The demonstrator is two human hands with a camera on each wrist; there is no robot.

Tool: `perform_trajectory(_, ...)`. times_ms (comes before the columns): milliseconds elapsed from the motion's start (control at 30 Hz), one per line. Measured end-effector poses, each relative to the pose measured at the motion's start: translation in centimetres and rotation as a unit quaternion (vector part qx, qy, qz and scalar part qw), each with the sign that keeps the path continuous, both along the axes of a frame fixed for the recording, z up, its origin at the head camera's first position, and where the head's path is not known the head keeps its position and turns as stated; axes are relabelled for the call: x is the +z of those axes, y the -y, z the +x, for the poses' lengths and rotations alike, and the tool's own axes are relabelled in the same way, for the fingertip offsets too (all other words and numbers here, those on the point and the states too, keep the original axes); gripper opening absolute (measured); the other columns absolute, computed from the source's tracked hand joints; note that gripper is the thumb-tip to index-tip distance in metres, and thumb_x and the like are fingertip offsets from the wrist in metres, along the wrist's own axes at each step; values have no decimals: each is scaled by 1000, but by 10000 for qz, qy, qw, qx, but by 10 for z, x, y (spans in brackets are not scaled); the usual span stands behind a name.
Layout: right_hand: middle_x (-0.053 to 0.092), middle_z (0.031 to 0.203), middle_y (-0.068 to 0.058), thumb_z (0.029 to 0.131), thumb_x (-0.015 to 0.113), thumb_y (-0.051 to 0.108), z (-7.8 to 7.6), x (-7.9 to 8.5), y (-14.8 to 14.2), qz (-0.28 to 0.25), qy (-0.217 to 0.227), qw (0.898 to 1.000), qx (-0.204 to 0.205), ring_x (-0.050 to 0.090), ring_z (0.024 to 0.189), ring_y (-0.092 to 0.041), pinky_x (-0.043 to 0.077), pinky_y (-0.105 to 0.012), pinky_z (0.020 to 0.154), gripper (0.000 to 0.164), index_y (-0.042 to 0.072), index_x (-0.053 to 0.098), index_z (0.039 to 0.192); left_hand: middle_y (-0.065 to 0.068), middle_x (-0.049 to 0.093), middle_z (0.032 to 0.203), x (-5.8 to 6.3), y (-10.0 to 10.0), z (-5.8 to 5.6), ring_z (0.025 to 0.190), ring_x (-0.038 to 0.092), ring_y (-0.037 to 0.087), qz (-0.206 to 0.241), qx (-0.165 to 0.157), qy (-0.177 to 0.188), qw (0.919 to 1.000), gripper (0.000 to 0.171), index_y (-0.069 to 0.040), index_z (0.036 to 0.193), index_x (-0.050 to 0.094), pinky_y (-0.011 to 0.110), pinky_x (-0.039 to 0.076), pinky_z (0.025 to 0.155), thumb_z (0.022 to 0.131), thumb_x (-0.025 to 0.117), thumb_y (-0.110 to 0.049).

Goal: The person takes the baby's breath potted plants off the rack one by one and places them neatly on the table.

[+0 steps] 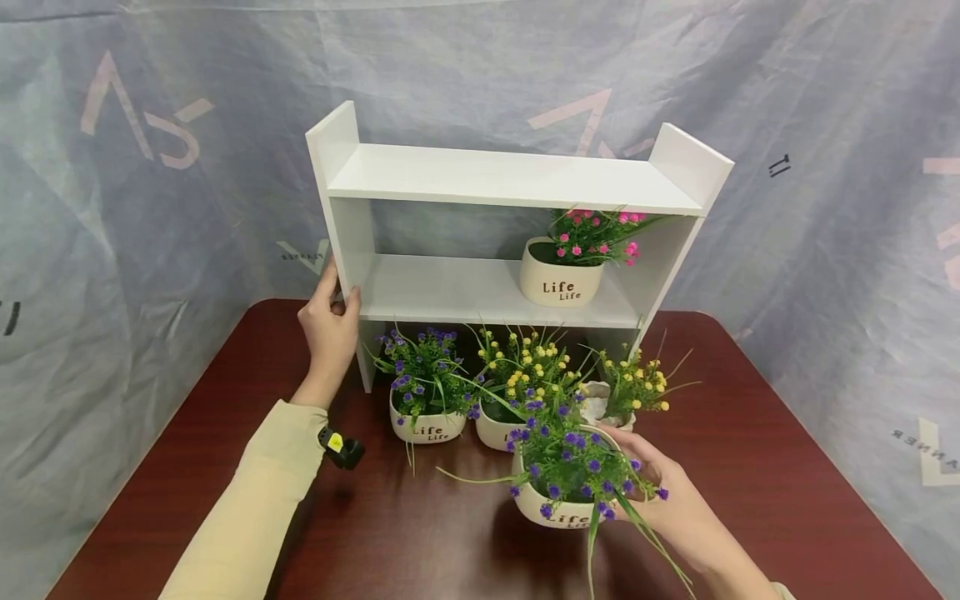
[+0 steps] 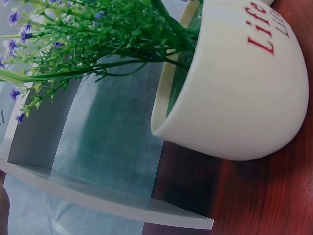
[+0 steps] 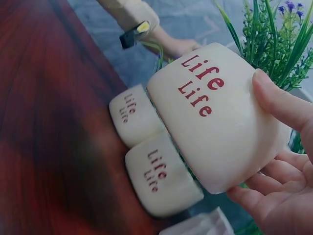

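My right hand [image 1: 671,496] holds a cream oval flowerpot [image 1: 551,510] of purple artificial flowers, lettered "Life", in front of the other pots. In the right wrist view the thumb presses one side of this pot, the other fingers lie around its far side, and the pot is raised off the table. My left hand [image 1: 332,333] grips the left side panel of a white two-tier shelf [image 1: 435,287], thumb on the front edge and fingers partly hidden behind. A pink-flowered pot [image 1: 561,282] sits on the shelf's middle board, toward the right.
Below the middle board, a second purple-flowered pot [image 1: 427,427] and a yellow-flowered pot [image 1: 495,432] stand side by side on the dark red table [image 1: 397,533]. Another yellow-flowered plant [image 1: 637,387] in a pale container is at their right, partly hidden. A grey printed curtain [image 1: 480,67] hangs behind.
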State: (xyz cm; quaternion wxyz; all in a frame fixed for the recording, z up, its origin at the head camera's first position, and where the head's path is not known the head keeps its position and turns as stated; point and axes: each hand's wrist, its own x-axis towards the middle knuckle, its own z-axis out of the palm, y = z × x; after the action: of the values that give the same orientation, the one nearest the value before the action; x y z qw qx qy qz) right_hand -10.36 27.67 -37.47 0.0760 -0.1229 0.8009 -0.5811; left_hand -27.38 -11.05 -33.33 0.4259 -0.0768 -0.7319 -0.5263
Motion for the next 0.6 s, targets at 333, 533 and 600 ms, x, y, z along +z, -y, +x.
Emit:
perform_trajectory(333, 40, 139, 11, 77, 75, 2, -5, -24, -14, 232, 444, 9975, -498, 52, 93, -1, 58, -30, 69, 79, 13, 40, 147, 24, 60, 130, -16, 6, -19, 111, 64, 37, 15, 81, -10, 10000, 53, -6, 142, 49, -4, 41, 70, 91, 59, 6)
perform_trajectory(533, 44, 143, 4, 76, 79, 6, -12, -37, -17, 159, 579, 9962, -639, 48, 106, 2, 55, -29, 70, 81, 14, 41, 146, 17, 63, 129, -24, 13, -27, 109, 67, 31, 54, 41, -6, 10000, 55, -17, 142, 51, -4, 41, 67, 91, 63, -1)
perform_trajectory(600, 35, 150, -6, 75, 80, 8, -14, -41, -18, 188, 651, 9952, -703, 44, 109, 3, 54, -29, 71, 81, 14, 41, 146, 17, 63, 129, -24, 13, -27, 109, 67, 30, 34, 38, -6, 10000, 55, -17, 142, 50, -4, 42, 67, 91, 63, -1)
